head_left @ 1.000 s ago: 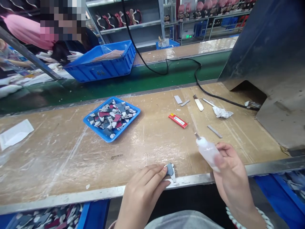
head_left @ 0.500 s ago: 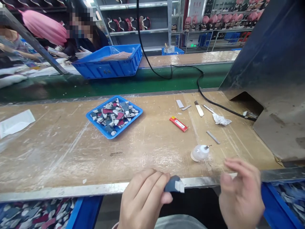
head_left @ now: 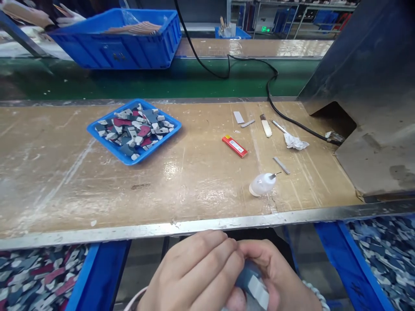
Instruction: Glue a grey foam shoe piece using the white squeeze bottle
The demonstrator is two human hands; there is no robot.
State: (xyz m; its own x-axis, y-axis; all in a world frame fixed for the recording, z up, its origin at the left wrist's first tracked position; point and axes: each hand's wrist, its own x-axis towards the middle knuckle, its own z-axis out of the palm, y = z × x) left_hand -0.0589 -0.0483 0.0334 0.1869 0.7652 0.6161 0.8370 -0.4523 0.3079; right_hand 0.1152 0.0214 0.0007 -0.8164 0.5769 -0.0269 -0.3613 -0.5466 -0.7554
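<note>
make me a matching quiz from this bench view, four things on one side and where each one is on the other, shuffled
Things:
1. small squeeze bottle
2. blue tray of cut pieces
3. red box
4. grey and white piece

Places:
A. pinched between both hands, below the bench edge
B. lying on its side near the front edge
C. left part of the bench
D. mid-bench, left of the wooden-handled tool

Pairs: 1-B, 2-C, 3-D, 4-A

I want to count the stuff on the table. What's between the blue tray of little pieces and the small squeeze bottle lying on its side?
In the head view, only bare, scuffed tabletop lies between the blue tray and the squeeze bottle.
</note>
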